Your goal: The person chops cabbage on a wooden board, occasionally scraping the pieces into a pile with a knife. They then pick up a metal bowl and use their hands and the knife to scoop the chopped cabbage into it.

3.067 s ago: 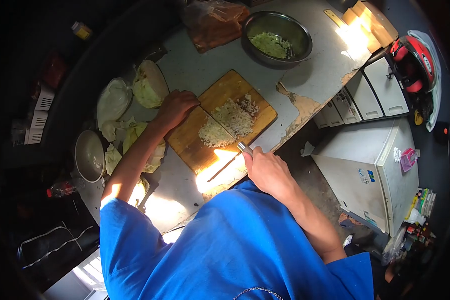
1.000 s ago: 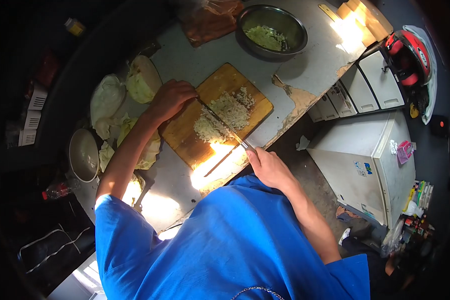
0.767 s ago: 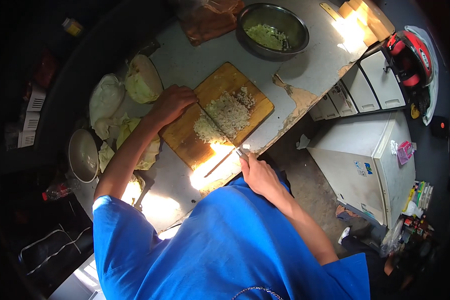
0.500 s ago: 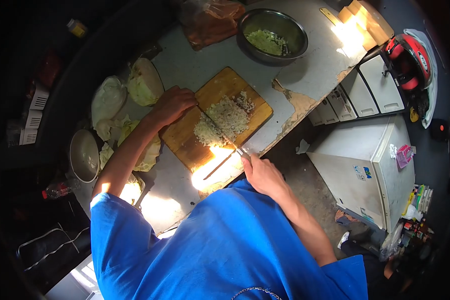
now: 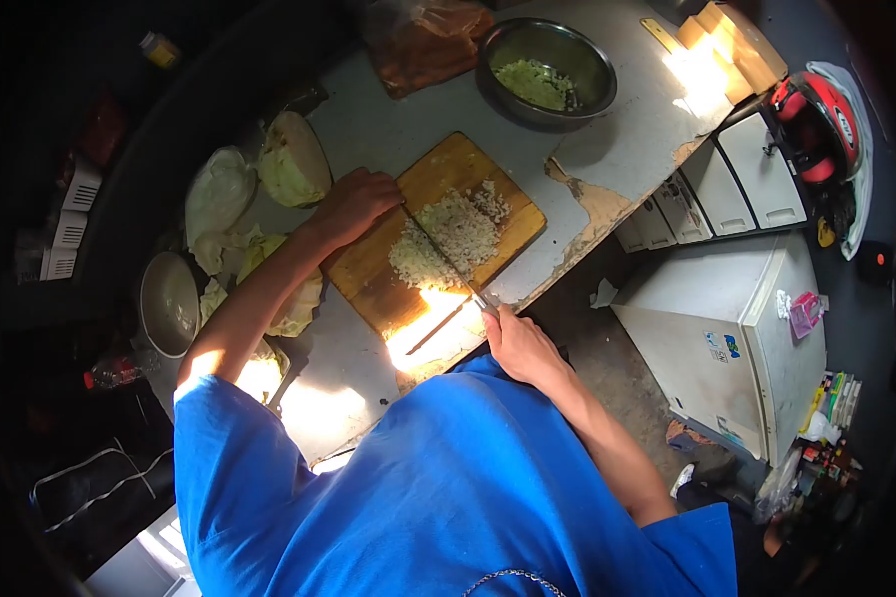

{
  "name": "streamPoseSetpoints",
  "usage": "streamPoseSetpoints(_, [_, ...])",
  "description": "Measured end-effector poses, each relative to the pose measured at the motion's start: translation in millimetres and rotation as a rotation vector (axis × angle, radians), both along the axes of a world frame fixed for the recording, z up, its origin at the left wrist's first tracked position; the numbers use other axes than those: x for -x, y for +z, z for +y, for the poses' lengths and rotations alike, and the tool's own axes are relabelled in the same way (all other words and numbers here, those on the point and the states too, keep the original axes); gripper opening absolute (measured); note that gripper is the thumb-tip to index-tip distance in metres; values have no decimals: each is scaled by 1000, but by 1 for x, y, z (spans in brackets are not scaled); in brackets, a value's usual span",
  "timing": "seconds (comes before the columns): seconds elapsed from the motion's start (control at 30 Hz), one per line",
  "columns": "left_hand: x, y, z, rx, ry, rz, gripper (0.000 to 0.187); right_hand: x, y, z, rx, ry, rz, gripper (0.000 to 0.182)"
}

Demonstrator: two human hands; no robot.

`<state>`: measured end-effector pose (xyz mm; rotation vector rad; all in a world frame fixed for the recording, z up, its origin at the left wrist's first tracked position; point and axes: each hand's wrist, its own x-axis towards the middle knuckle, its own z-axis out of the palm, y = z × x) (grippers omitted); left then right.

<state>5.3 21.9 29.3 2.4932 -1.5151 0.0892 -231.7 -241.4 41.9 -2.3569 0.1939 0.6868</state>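
Note:
My right hand [image 5: 526,345] is wrapped round the handle of a knife [image 5: 431,240], near the front edge of the table. The blade lies slantwise across a pile of finely chopped cabbage [image 5: 468,231]. At the far end of the blade, my left hand [image 5: 366,199] is closed on its tip, the fingertips partly hidden. Under the pile is a wooden cutting board [image 5: 361,282], with bright sunlight on its near corner. A cut cabbage [image 5: 295,164] sits beyond my left forearm, and more cabbage leaves [image 5: 297,303] lie partly behind that arm.
A metal bowl [image 5: 508,104] containing chopped cabbage stands beyond the board, beside an orange-brown plastic bag [image 5: 433,40]. At left are a pale bowl [image 5: 149,308] and a white bag [image 5: 217,194]. A white refrigerator [image 5: 697,338] and a red helmet [image 5: 811,124] are at right.
Both hands keep their hold on the knife, and the blade stays across the chopped pile with at most a slight shift. The whole view has moved slightly.

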Motion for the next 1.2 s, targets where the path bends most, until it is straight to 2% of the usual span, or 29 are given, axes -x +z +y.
streamPoseSetpoints(0.07, [-4,6,0,-62,-33,-34,23,4,-7,-1,7,-16,-56,50])
streamPoseSetpoints(0.13, [-3,16,-1,-129,-51,-58,21,0,10,-5,-1,-19,-61,48])
streamPoseSetpoints(0.2, [1,29,-2,-22,30,-7,22,0,26,-4,-18,-16,-60,47])
streamPoseSetpoints(0.3, [7,35,-8,11,69,-37,24,2,31,-10,-15,-29,-103,47])
streamPoseSetpoints(0.53, [0,5,-12,-6,15,-32,27,6,5,-9,16,-30,-99,46])
streamPoseSetpoints(0.63, [4,-9,-10,71,12,-48,27,9,4,-4,9,-26,-63,44])
streamPoseSetpoints(0.7, [-1,-6,-8,19,25,8,25,5,4,-4,13,-27,-48,43])
streamPoseSetpoints(0.83, [-4,12,-8,-3,-3,-51,22,-5,21,-10,1,-22,-110,44])
streamPoseSetpoints(0.97, [-3,26,-11,75,66,-32,20,-9,36,-11,-8,-28,-97,45])
streamPoseSetpoints(1.03, [0,24,-8,68,70,-22,20,-8,34,-11,-1,-15,-89,45])
streamPoseSetpoints(1.1, [1,15,-4,-13,52,-2,30,-5,27,-10,-4,-16,-73,45])
streamPoseSetpoints(1.2, [2,6,-2,-12,62,7,29,-1,19,-6,-5,-28,-102,45])
